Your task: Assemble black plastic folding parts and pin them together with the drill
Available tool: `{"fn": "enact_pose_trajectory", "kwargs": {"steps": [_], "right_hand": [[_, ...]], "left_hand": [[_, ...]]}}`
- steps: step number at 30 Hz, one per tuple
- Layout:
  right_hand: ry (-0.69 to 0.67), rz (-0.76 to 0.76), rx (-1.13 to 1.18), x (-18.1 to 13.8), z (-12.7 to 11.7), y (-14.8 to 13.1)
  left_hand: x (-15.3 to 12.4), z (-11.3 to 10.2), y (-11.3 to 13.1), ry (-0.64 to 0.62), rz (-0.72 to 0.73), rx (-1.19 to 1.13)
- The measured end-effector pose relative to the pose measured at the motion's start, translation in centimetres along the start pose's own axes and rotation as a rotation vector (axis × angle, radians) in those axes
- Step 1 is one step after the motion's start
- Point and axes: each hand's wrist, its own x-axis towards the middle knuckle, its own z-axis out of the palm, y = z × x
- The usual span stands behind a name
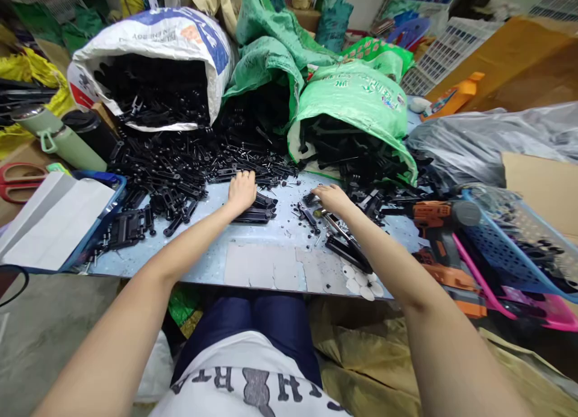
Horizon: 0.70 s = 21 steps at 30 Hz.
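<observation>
My left hand [241, 190] rests on a small stack of black plastic strips [259, 209] near the middle of the light blue table [253, 257], its fingers curled over the far edge of the stack. My right hand [332, 197] reaches into loose black parts [311, 215] a little to the right, fingers bent down onto them; what it grips is hidden. A big heap of black plastic parts [180, 164] spreads across the table behind both hands.
A white sack [153, 50] and green sacks [356, 98] full of black parts lie open at the back. An orange drill [433, 218] and blue and pink baskets [519, 248] sit right. A blue tray with white sheets [54, 218], a green bottle [58, 140] and red scissors [18, 179] are left.
</observation>
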Motion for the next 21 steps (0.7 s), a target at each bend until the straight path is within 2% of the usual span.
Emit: {"fn": "enact_pose_trajectory", "kwargs": {"steps": [3, 5, 6, 8, 10, 12, 14, 16, 18, 21], "right_hand": [[0.067, -0.001, 0.043, -0.3, -1.7, -0.4], [0.145, -0.015, 0.181, -1.1, -3.1, -0.9], [0.177, -0.022, 0.289, -1.7, -3.7, -1.3], [0.216, -0.013, 0.546, -3.1, -4.3, -2.5], [0.24, 0.015, 0.788, -4.6, -4.3, -4.3], [0.298, 0.036, 0.902, -6.0, -3.6, -6.8], [0.382, 0.058, 0.813, -7.5, -2.5, -9.9], [0.411, 0.036, 0.612, -8.8, -1.0, -13.1], [0.367, -0.059, 0.466, -9.8, 0.4, -15.8], [0.31, -0.138, 0.443, -10.3, 1.7, -18.2]], "left_hand": [[4.1, 0.4, -1.2, -0.103, -0.104, -0.029], [5.3, 0.5, -1.8, -0.123, -0.117, -0.065], [5.4, 0.3, -1.9, -0.082, -0.108, -0.101], [4.3, -0.6, -1.7, 0.085, -0.074, -0.219], [1.6, -1.9, -1.1, 0.264, -0.031, -0.373], [-2.2, -3.1, -0.3, 0.297, 0.055, -0.494], [-6.6, -3.7, 0.5, 0.154, 0.21, -0.552], [-10.9, -3.4, 0.9, 0.011, 0.282, -0.527], [-14.3, -2.7, 0.9, -0.082, 0.274, -0.499], [-16.9, -1.9, 0.8, -0.142, 0.213, -0.527]]}}
